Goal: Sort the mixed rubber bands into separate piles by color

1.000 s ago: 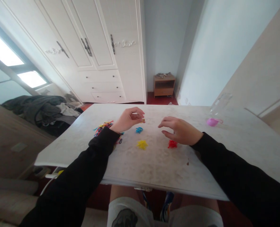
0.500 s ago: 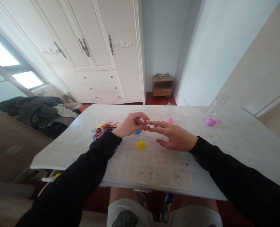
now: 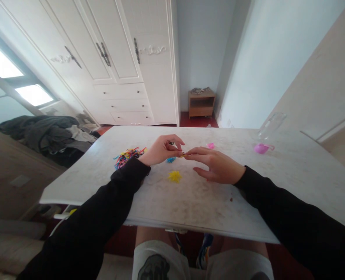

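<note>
My left hand (image 3: pixel 160 150) and my right hand (image 3: pixel 216 165) meet above the white table (image 3: pixel 195 194), fingertips pinched together on a small yellow-orange band (image 3: pixel 183 155). A mixed pile of coloured bands (image 3: pixel 127 156) lies left of my left wrist. A small blue heap (image 3: pixel 170 159) sits just under the left hand, a yellow heap (image 3: pixel 175 177) lies nearer me, and a pink heap (image 3: pixel 210 146) lies beyond the right hand. The red heap is hidden under my right hand.
A clear bottle on its side (image 3: pixel 270 126) with a pink cap (image 3: pixel 261 148) lies at the table's far right. White wardrobe (image 3: pixel 125 62) and a small wooden nightstand (image 3: pixel 201 103) stand behind. Dark clothes (image 3: pixel 44 134) are piled at left.
My right hand has moved left to meet my left hand, and both now pinch the small band. It now covers the red heap, and the pink heap has come into view.
</note>
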A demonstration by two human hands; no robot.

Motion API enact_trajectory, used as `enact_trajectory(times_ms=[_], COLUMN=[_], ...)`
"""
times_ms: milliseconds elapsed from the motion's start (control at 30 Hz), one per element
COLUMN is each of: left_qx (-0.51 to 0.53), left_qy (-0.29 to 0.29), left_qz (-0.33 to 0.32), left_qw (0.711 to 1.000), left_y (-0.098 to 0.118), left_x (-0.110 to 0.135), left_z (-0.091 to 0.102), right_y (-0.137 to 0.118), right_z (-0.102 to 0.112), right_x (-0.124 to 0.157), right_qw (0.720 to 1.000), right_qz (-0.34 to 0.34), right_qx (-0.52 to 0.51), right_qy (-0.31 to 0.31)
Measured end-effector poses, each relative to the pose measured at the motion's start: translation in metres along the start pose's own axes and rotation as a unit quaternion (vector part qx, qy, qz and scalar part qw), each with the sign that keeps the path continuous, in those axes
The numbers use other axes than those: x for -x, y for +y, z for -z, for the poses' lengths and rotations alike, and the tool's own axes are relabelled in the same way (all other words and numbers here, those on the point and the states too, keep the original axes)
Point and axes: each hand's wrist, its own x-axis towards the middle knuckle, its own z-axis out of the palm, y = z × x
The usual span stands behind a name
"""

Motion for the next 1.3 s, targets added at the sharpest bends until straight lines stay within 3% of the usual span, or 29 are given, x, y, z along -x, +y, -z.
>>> enact_trajectory(times_ms=[267, 400, 700, 967, 1300], left_qx=[-0.027, -0.048, -0.183, -0.253, -0.252], left_qy=[0.194, 0.251, 0.220, 0.176, 0.204], left_qz=[0.001, 0.007, 0.014, 0.014, 0.006], left_qw=[0.981, 0.967, 0.958, 0.951, 0.946], left_y=[-0.013, -0.028, -0.046, -0.043, -0.028], left_x=[-0.011, -0.015, -0.017, -0.016, -0.014], left_z=[0.019, 0.033, 0.041, 0.041, 0.044], right_y=[-0.002, -0.003, -0.009, -0.011, -0.024], right_z=[-0.001, -0.001, -0.003, -0.003, -0.007], right_x=[-0.001, -0.001, -0.002, -0.002, -0.003], right_qw=[1.000, 1.000, 1.000, 0.999, 0.996], right_qz=[0.009, 0.008, 0.007, 0.008, 0.029], right_qx=[0.003, -0.001, -0.015, -0.028, -0.038], right_qy=[0.004, 0.000, -0.020, -0.035, -0.069])
